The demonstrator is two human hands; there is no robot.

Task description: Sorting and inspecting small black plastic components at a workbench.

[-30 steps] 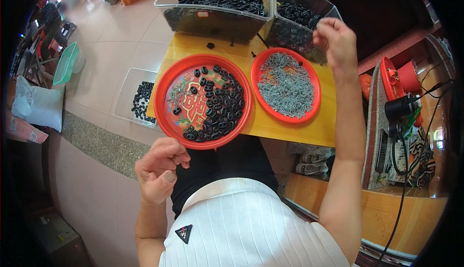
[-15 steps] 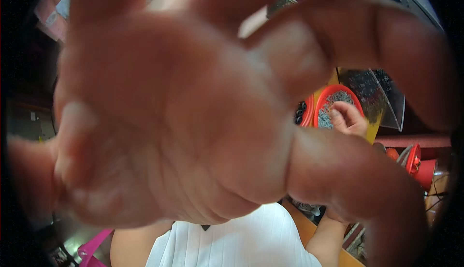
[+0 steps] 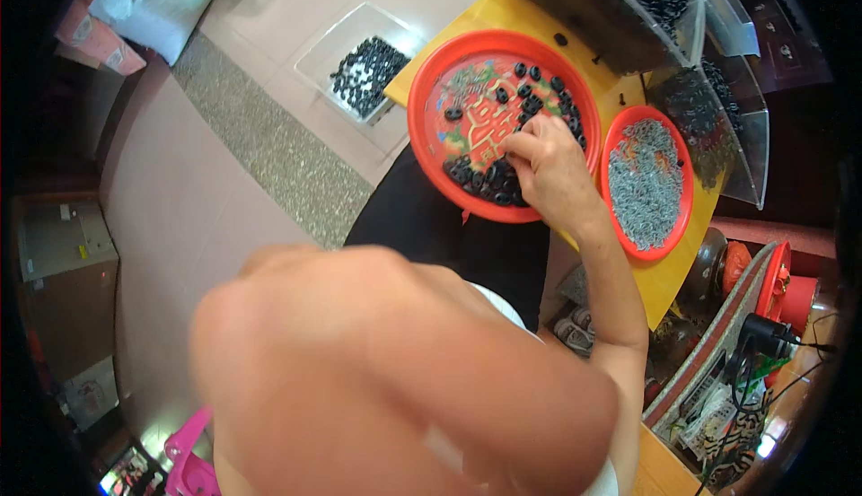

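Dozens of black two-hole oval pieces [image 3: 488,182] lie in the round red tray [image 3: 417,123] before you, mostly along its right and lower sides, its patterned bottom showing between them. Your right hand [image 3: 558,173] reaches into this tray, thumb and forefinger drawn together low among the pieces; you cannot tell whether one is caught between them. Your left hand [image 3: 404,370] looms blurred, close beneath the camera, its fingers too unclear to read. Just right of the tray, a smaller red dish [image 3: 648,254] holds grey metal screws [image 3: 642,195]. Both rest on a yellow table [image 3: 678,272], whose far end bears clear plastic bins [image 3: 602,20] of black parts. Beyond its left edge, a clear box [image 3: 325,54] sits on the tiled floor [image 3: 206,164], with more black pieces inside.
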